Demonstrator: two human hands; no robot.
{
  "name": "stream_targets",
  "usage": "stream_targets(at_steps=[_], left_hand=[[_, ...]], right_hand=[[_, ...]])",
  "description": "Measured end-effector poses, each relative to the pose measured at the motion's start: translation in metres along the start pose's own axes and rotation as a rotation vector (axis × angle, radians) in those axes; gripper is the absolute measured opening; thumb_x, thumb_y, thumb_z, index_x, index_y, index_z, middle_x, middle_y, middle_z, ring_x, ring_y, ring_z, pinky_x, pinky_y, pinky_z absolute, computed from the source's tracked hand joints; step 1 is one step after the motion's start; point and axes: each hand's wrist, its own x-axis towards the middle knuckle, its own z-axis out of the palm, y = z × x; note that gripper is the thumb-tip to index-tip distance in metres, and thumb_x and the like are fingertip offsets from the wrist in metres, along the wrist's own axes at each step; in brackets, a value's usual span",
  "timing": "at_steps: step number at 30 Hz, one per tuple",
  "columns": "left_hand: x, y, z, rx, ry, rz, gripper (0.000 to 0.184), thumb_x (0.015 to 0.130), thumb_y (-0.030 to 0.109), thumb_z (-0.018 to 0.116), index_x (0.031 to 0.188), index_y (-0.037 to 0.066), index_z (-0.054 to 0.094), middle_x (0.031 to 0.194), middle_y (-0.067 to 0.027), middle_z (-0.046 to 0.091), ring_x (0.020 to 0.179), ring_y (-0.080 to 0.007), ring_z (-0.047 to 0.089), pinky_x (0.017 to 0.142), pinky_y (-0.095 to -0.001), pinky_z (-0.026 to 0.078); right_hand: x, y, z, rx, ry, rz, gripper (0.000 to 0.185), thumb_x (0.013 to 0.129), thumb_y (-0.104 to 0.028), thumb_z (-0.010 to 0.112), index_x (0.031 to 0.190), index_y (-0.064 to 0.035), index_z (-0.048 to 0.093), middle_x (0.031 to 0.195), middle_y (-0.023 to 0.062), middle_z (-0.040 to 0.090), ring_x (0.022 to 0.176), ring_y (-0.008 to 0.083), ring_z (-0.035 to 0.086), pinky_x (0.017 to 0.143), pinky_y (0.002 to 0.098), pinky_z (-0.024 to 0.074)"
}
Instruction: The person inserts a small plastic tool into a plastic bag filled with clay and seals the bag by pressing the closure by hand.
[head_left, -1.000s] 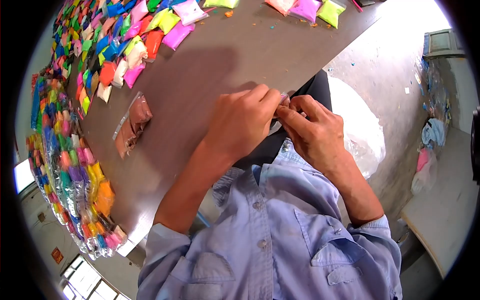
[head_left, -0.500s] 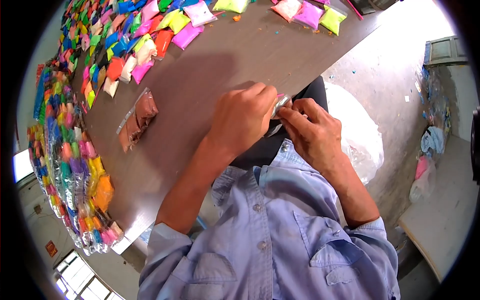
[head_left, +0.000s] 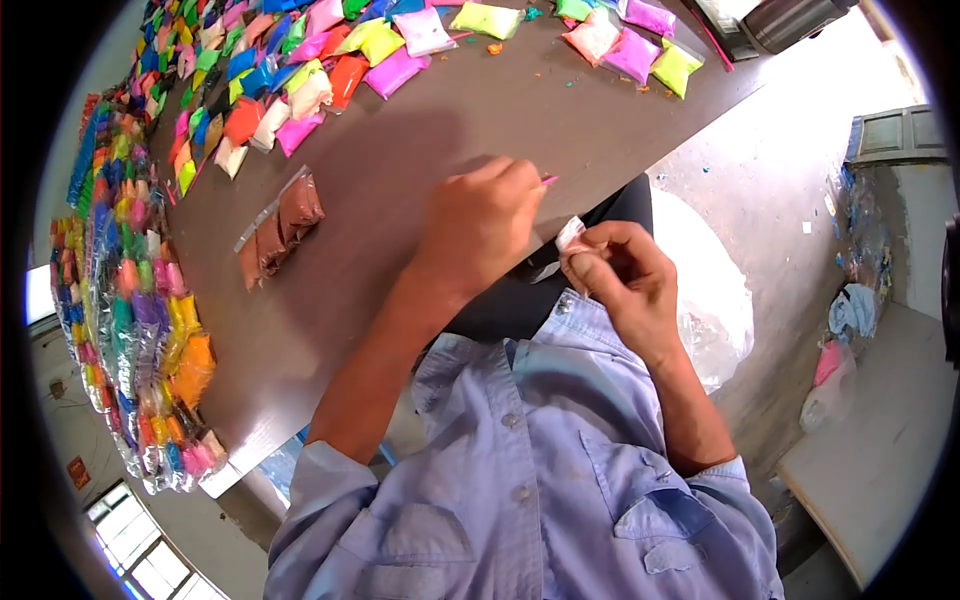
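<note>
My left hand (head_left: 485,222) is closed in a fist over the near table edge. The tip of a thin pink stick (head_left: 549,180) pokes out past its fingers; the rest is hidden. My right hand (head_left: 632,278), above my lap, pinches a small clear plastic packet (head_left: 571,236) with something pale pinkish in it. The two hands are apart, with a gap between the stick and the packet. Left of my left hand, a clear bag of brown clay-like packs (head_left: 282,228) lies on the table.
Many small colourful packets (head_left: 300,90) are heaped across the table's far left. Filled plastic strips (head_left: 150,340) line the left edge. A few packets (head_left: 630,55) and a dark metal cup (head_left: 795,22) are at the far right. A white plastic bag (head_left: 715,310) hangs beside my leg.
My hands were together at the packet and have drawn apart. The left hand moved away to the left with the pink stick; the right keeps the packet, now more visible. The view shifted slightly.
</note>
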Motion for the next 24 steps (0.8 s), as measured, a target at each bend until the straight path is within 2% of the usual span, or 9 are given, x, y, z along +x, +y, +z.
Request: stream_targets(at_steps=[1,2,5,7,9,14,19,21,24], left_hand=[[-0.004,-0.001,-0.002,-0.028,0.017,-0.059,0.012,0.097,0.010,0.073,0.090,0.005,0.065,0.085,-0.0149,0.069,0.079,-0.0423,0.070,0.065,-0.0509,0.054],[-0.008,-0.001,-0.005,-0.037,0.021,-0.060,0.012,0.097,0.010,0.073,0.090,0.005,0.065,0.085,-0.0149,0.069,0.079,-0.0423,0.070,0.065,-0.0509,0.054],[-0.025,0.000,-0.018,-0.207,0.070,-0.181,0.011,0.096,0.007,0.075,0.091,0.003,0.067,0.084,-0.0150,0.069,0.074,-0.0385,0.069,0.063,-0.0456,0.053],[-0.042,-0.002,-0.025,-0.209,0.108,-0.275,0.005,0.097,0.002,0.076,0.094,0.000,0.073,0.078,-0.0080,0.067,0.067,-0.0129,0.060,0.061,-0.0315,0.048],[-0.057,-0.002,-0.031,-0.196,0.159,-0.287,0.005,0.097,0.002,0.077,0.095,0.000,0.073,0.078,-0.0067,0.067,0.067,-0.0114,0.059,0.061,-0.0303,0.047],[-0.092,-0.008,-0.047,-0.114,0.259,-0.377,0.007,0.097,0.002,0.081,0.097,0.000,0.073,0.081,-0.0094,0.068,0.066,-0.0151,0.060,0.061,-0.0313,0.050],[-0.115,-0.018,-0.057,-0.079,0.312,-0.408,0.008,0.098,0.003,0.081,0.098,0.001,0.073,0.081,-0.0088,0.068,0.066,-0.0162,0.061,0.060,-0.0314,0.050],[-0.121,-0.024,-0.058,0.011,0.344,-0.362,0.007,0.099,0.005,0.081,0.098,0.001,0.075,0.077,-0.0045,0.068,0.065,-0.0101,0.058,0.059,-0.0267,0.047],[-0.129,-0.029,-0.068,0.059,0.344,-0.359,0.007,0.098,0.005,0.081,0.099,0.001,0.074,0.081,-0.0071,0.069,0.067,-0.0142,0.063,0.061,-0.0292,0.051]], right_hand=[[-0.002,0.001,-0.002,0.441,-0.022,0.220,0.022,0.102,-0.008,0.078,0.122,-0.0027,0.069,0.100,0.0069,0.071,0.081,0.0173,0.070,0.068,0.0293,0.0551],[-0.002,0.004,-0.008,0.558,-0.043,0.261,0.028,0.110,-0.014,0.068,0.133,0.0005,0.063,0.104,0.0068,0.070,0.088,0.0164,0.068,0.068,0.0267,0.0517],[-0.005,-0.008,-0.012,0.781,-0.023,0.418,0.032,0.114,-0.020,0.060,0.137,0.0017,0.060,0.106,0.0087,0.069,0.092,0.0156,0.067,0.068,0.0271,0.0519],[-0.007,-0.005,-0.012,0.832,-0.056,0.455,0.038,0.115,-0.027,0.057,0.141,0.0011,0.058,0.110,0.0094,0.069,0.099,0.0175,0.069,0.068,0.0280,0.0530],[-0.006,-0.006,-0.006,1.049,-0.105,0.457,0.040,0.114,-0.028,0.059,0.143,-0.0013,0.058,0.114,0.0094,0.069,0.106,0.0207,0.073,0.070,0.0276,0.0547],[-0.004,-0.004,0.004,0.782,-0.088,0.474,0.033,0.110,-0.028,0.068,0.130,-0.0012,0.067,0.120,0.0111,0.073,0.104,0.0212,0.078,0.071,0.0303,0.0623],[-0.001,-0.010,0.015,0.576,-0.111,0.496,0.033,0.110,-0.030,0.069,0.126,-0.0018,0.070,0.117,0.0119,0.078,0.099,0.0181,0.078,0.068,0.0279,0.0611],[0.000,-0.014,0.018,0.561,-0.113,0.517,0.032,0.110,-0.031,0.069,0.125,-0.0022,0.071,0.115,0.0118,0.079,0.097,0.0171,0.078,0.068,0.0272,0.0604],[0.000,-0.018,0.024,0.523,-0.109,0.533,0.032,0.110,-0.030,0.069,0.125,-0.0025,0.072,0.113,0.0111,0.080,0.094,0.0162,0.078,0.067,0.0267,0.0588]])
